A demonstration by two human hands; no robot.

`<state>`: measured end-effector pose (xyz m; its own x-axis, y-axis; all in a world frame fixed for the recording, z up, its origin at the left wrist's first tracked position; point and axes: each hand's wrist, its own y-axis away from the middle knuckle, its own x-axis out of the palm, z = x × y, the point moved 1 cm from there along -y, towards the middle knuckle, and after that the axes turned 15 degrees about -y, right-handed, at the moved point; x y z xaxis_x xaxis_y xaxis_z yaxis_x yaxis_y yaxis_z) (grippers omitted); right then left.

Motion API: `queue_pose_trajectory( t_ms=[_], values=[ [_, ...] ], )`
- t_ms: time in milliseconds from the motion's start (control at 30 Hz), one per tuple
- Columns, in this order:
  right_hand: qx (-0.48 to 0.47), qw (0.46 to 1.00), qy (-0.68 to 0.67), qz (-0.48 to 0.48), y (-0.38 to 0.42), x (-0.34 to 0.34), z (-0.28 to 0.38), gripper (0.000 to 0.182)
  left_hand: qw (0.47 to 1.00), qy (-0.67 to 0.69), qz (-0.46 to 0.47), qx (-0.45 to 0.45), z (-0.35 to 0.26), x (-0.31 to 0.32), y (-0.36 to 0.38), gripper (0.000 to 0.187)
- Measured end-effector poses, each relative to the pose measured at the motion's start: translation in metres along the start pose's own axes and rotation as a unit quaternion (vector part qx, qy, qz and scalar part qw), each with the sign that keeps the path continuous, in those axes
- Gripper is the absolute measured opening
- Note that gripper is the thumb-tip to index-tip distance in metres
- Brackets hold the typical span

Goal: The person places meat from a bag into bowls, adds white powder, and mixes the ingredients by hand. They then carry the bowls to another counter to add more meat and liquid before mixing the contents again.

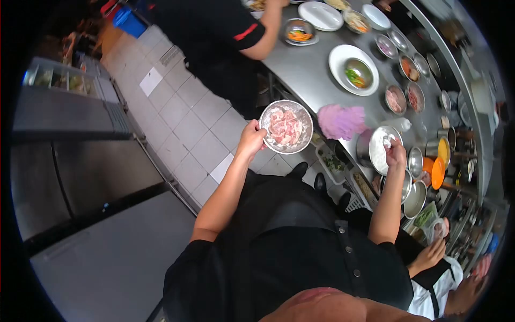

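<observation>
Near the centre of the frame, the left hand (251, 137) reaches forward on a nearly straight arm, its fingers clamped on the rim of a round steel bowl of floured raw meat pieces (286, 126), held over the tiled floor. The right hand (396, 153), arm bent upward, hovers right of centre with fingers pinched together over a steel container of white powder (380, 151), beside a pink cloth (341, 121) on the grey steel counter (300, 70).

White plate (339, 60) with a small bowl of greens, pink cloth (341, 121) nearby (both on the steel counter (306, 80))
</observation>
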<state>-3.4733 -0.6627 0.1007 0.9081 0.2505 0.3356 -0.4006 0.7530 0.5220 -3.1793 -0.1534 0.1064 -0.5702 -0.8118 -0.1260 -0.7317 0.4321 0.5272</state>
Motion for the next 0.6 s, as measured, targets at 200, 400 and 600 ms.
queue_pose_trajectory(
  t_ms=[200, 400, 600],
  values=[
    [0.093, 0.979, -0.046, 0.176, 0.116, 0.189, -0.095, 0.028, 0.998, 0.036, -0.053, -0.028, 0.033, -0.099, 0.015, 0.011],
    [0.075, 0.870, 0.294, 0.389, 0.252, 0.409, -0.305, 0.028, 0.986, 0.076, -0.144, -0.026, 0.076, -0.210, 0.044, 0.015],
    [-0.241, 0.588, 0.494, 0.594, 0.347, 0.556, -0.424, 0.050, 0.959, 0.084, -0.263, -0.057, 0.102, -0.329, 0.079, 0.023]
  ],
)
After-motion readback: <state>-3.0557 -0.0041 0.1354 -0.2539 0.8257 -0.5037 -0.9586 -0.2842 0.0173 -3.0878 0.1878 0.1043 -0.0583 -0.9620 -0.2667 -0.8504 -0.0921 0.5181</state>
